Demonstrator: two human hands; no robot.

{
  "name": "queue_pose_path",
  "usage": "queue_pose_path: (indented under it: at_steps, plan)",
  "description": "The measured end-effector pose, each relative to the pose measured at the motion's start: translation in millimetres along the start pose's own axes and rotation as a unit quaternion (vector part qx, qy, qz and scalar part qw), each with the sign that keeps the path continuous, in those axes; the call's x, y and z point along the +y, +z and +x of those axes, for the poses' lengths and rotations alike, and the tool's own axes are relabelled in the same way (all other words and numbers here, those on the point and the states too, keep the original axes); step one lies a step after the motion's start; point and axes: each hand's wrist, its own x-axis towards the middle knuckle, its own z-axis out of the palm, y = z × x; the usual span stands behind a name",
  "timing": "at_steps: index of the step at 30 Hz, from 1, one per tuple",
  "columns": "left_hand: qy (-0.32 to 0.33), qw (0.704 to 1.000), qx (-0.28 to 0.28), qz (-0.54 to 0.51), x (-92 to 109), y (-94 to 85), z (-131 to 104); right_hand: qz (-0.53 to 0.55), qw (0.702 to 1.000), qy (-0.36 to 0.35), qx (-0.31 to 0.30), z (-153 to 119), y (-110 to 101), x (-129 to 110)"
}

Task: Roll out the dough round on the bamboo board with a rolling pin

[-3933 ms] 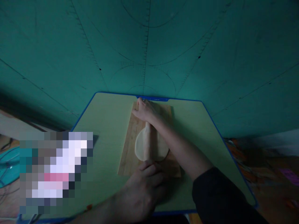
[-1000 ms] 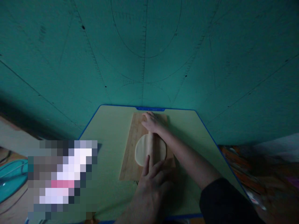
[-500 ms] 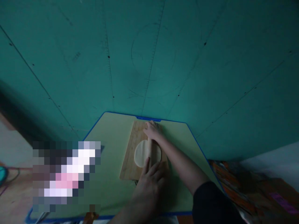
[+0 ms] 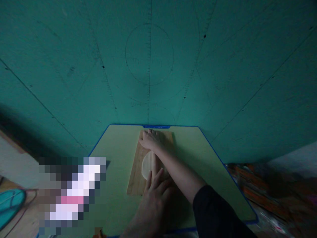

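A round, flat sheet of pale dough (image 4: 146, 166) lies on a wooden board (image 4: 135, 180). Across the dough, pointing away from me, is a wooden rolling pin (image 4: 154, 162). My right hand (image 4: 150, 139) is at the far end of the pin, its fingers bent over it and hiding that end. My left hand (image 4: 156, 191) rests on the near end, with its fingers spread over the pin and the dough's near edge. My right forearm covers the right part of the dough.
The board is on a pale green table (image 4: 114, 185) with a blue rim, against a green wall (image 4: 148, 66) with drawn lines. A pixelated patch covers the table's left side. Orange-brown items (image 4: 262, 188) lie beyond the right edge; a teal round object (image 4: 11, 205) is at lower left.
My right hand and the pin's far end have shifted left over the dough. My left hand has moved slightly, its fingers more spread. The camera view has also turned a little.
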Motion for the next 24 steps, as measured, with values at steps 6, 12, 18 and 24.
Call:
queue_pose_path:
  at_steps: [6, 12, 18, 24]
  plan:
    - [0.006, 0.999, 0.007, -0.039, 13.8, -5.7, 8.9, 0.01, 1.0, -0.018, 0.012, -4.6, 2.1, 20.0]
    - [-0.013, 0.998, 0.021, -0.05, 27.2, -5.3, 17.8, 0.008, 0.999, -0.042, 0.004, -6.4, 2.8, 37.4]
    - [-0.002, 0.998, 0.033, -0.056, 23.8, 13.2, 21.1, 0.033, 0.998, -0.049, 0.001, -8.5, 4.0, 50.2]
    - [-0.011, 0.993, 0.024, -0.119, 37.0, 18.3, 37.0, 0.015, 1.0, 0.001, -0.009, -11.1, 3.1, 67.1]
